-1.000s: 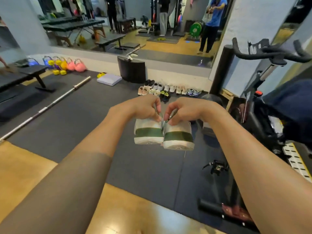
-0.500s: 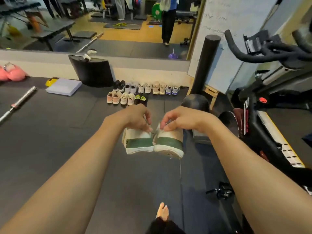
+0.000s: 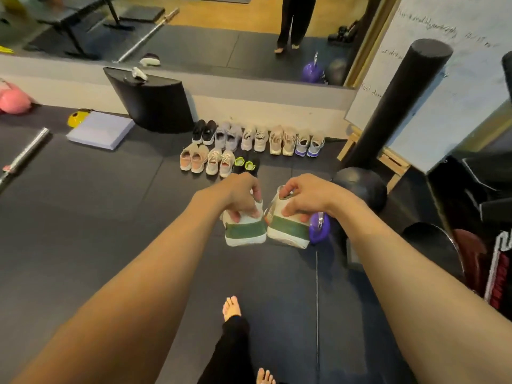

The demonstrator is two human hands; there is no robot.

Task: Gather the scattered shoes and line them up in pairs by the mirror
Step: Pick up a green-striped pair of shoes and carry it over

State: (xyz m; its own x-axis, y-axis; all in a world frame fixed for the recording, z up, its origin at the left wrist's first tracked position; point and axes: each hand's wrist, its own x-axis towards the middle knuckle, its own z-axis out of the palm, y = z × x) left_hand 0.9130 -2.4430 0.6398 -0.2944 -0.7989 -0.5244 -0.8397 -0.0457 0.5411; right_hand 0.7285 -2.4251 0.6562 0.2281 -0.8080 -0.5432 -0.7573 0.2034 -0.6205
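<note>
We are holding a white-and-green shoe in each hand, heels toward us. The left hand (image 3: 241,194) is gripping the left shoe (image 3: 245,231) and the right hand (image 3: 304,196) is gripping the right shoe (image 3: 288,234), side by side. Ahead, two rows of paired shoes (image 3: 257,138) are sitting on the black mat (image 3: 110,217) below the mirror (image 3: 221,37).

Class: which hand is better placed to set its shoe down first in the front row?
Probably the right hand: its green-striped shoe faces the bare mat right of the black-and-neon pair. The left hand, holding the other shoe, lines up with that pair instead.
</note>
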